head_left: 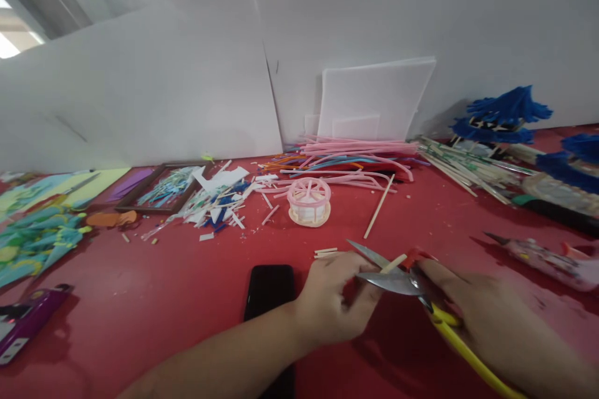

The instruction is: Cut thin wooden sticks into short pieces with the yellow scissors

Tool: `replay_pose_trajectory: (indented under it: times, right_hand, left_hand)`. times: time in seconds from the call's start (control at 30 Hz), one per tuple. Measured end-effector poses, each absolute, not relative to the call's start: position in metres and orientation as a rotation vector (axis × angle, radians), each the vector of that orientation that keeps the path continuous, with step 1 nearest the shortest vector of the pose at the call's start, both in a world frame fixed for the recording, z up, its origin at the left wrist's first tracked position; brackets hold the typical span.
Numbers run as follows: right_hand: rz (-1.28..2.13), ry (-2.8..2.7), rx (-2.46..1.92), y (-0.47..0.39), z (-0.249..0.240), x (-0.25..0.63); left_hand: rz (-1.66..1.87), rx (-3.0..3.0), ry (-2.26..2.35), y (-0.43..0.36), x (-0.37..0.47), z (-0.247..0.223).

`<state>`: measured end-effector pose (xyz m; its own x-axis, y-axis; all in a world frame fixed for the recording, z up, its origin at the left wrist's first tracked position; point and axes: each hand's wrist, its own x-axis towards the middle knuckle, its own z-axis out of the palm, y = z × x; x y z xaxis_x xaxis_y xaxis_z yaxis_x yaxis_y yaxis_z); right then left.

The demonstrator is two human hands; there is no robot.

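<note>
My left hand (334,296) pinches a short thin wooden stick (394,264) that lies between the parted blades of a pair of scissors (395,282). The scissors have a yellow handle, and my right hand (486,312) is closed around them; part of the grip is hidden. Just behind my left hand lie a few short cut stick pieces (326,252). A small round model (309,202) with a pink spoked ring on top and a pale wooden base stands farther back. To its right lies a long wooden stick (379,206).
A black phone (269,290) lies beneath my left forearm. Pink pipe cleaners (355,148) and wooden sticks (461,165) are heaped along the back. Scraps (219,199) and a brown frame (131,202) lie left. At right are blue-roofed models (505,115) and a glue gun (547,262).
</note>
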<state>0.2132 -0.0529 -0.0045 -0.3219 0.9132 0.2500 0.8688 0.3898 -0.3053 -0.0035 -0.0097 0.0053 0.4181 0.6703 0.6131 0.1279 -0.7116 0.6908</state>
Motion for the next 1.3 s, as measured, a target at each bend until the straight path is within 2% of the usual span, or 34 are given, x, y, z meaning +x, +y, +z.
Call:
replay_pose_trajectory:
  times: [0.3, 0.57, 0.93, 1.17, 1.3]
  right_hand:
    - [0.276, -2.254, -1.564, -0.056, -0.014, 0.212]
    - [0.097, -2.236, -1.531, -0.053, -0.022, 0.218]
    - [0.107, -2.246, -1.504, -0.056, -0.023, 0.218]
    - [0.172, -2.224, -1.516, -0.053, -0.008, 0.212]
    - [0.080, -2.246, -1.507, -0.051, -0.001, 0.211]
  left_hand:
    - [1.286, 2.107, 0.749, -0.016, -0.004, 0.008]
    - [1.292, 2.122, 0.733, -0.014, -0.005, 0.007]
    - [1.235, 2.042, 0.613, -0.011, -0.005, 0.010]
    - [1.177, 2.009, 0.568, -0.010, -0.006, 0.012]
    - [1.072, 1.833, 0.612, -0.012, -0.005, 0.010]
